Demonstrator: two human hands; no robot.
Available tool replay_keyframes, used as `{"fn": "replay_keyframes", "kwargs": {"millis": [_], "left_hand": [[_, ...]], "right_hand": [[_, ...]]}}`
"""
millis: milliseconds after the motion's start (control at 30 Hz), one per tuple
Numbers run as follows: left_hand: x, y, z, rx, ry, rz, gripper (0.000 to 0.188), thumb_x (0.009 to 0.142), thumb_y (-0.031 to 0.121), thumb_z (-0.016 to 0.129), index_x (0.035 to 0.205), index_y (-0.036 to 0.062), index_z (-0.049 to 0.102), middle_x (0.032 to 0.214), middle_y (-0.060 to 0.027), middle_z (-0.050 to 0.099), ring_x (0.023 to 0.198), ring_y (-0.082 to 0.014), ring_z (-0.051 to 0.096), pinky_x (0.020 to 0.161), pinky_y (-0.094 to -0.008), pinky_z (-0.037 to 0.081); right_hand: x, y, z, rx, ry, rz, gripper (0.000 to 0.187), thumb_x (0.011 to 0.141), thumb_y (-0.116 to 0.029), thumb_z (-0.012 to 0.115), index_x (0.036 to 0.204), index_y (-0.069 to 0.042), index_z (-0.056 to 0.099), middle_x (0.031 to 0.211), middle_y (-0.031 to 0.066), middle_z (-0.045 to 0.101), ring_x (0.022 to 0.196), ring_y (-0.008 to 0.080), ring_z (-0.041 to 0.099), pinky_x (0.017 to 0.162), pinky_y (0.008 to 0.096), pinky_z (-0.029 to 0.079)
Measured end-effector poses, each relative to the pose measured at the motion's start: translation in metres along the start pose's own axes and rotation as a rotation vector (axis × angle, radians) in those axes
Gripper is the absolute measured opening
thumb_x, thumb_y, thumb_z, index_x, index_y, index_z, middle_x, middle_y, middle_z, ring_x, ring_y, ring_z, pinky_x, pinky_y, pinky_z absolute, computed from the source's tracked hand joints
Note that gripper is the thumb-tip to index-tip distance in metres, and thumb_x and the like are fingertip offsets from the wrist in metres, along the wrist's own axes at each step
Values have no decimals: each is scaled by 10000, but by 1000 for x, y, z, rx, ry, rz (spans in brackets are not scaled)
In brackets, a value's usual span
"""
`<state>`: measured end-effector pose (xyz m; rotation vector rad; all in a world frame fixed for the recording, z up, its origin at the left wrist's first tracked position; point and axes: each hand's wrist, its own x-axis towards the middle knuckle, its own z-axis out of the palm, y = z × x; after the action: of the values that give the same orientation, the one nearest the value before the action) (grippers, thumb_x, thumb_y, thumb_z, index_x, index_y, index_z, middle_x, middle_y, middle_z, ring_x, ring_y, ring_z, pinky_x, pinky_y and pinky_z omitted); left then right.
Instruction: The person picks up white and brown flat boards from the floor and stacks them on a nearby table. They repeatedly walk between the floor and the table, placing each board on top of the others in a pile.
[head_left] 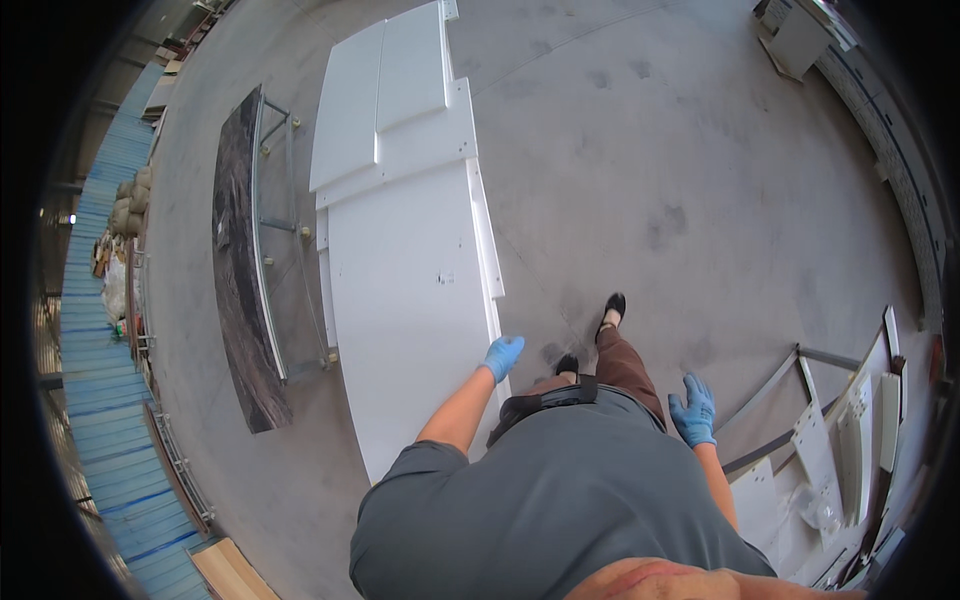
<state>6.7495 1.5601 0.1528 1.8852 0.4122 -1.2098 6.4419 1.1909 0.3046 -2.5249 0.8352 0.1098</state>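
Observation:
My left hand point(502, 358), in a blue glove, hangs over the right edge of a stack of white panels point(405, 330). Nothing shows in it, and its fingers look loosely extended; whether it touches the edge I cannot tell. My right hand point(692, 411), gloved in blue too, is held out at my right side with its fingers apart and nothing in them. The white panels lie flat, overlapping in a long row that runs away from me, with smaller panels point(412, 70) on top at the far end. Small dark marks or holes show on some of them.
Left of the panels, a dark marbled slab point(240, 270) rests beside a metal frame cart point(290, 180) on wheels. Racks with white boards point(820, 460) stand close on my right. Blue sheeting point(105, 330) lines the far left. My feet point(612, 308) are on grey concrete floor.

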Motion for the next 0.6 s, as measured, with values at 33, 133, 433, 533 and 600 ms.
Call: {"fn": "replay_keyframes", "kwargs": {"millis": [33, 133, 433, 533, 600], "left_hand": [[7, 8, -4, -7, 2, -13, 494, 920, 459, 670, 1210, 61, 631, 1012, -53, 661, 884, -199, 647, 782, -393, 531], [29, 45, -16, -35, 39, -24, 477, 913, 450, 664, 1157, 41, 638, 968, -67, 661, 842, -205, 642, 740, -397, 529], [119, 226, -61, -301, 237, -81, 341, 917, 376, 614, 845, 48, 677, 726, -31, 606, 649, -179, 594, 599, -353, 502], [162, 280, -85, -293, 96, -72, 454, 945, 410, 654, 1257, 83, 613, 1029, -57, 678, 872, -197, 664, 730, -382, 534], [180, 315, -85, -449, 199, -13, 400, 946, 401, 656, 1209, 100, 638, 970, -37, 673, 815, -191, 658, 701, -370, 535]], "right_hand": [[21, 8, 1, -4, -62, 93, 540, 841, -316, 694, 1287, -20, 621, 1370, 209, 614, 1277, 376, 562, 1120, 477, 405], [91, 27, 0, 70, -219, 362, 561, 866, -350, 688, 1312, -14, 631, 1380, 214, 613, 1306, 374, 550, 1117, 456, 421], [406, -5, -57, -119, -478, 238, 610, 905, -459, 603, 1360, -52, 623, 1382, 195, 625, 1291, 367, 577, 1113, 450, 433], [548, -51, -77, -182, -465, -2, 589, 912, -453, 610, 1350, -60, 629, 1366, 188, 637, 1283, 369, 580, 1098, 455, 443], [644, -96, -86, -216, -434, -77, 590, 913, -451, 619, 1354, -59, 629, 1361, 188, 642, 1282, 363, 585, 1094, 450, 450]]}}
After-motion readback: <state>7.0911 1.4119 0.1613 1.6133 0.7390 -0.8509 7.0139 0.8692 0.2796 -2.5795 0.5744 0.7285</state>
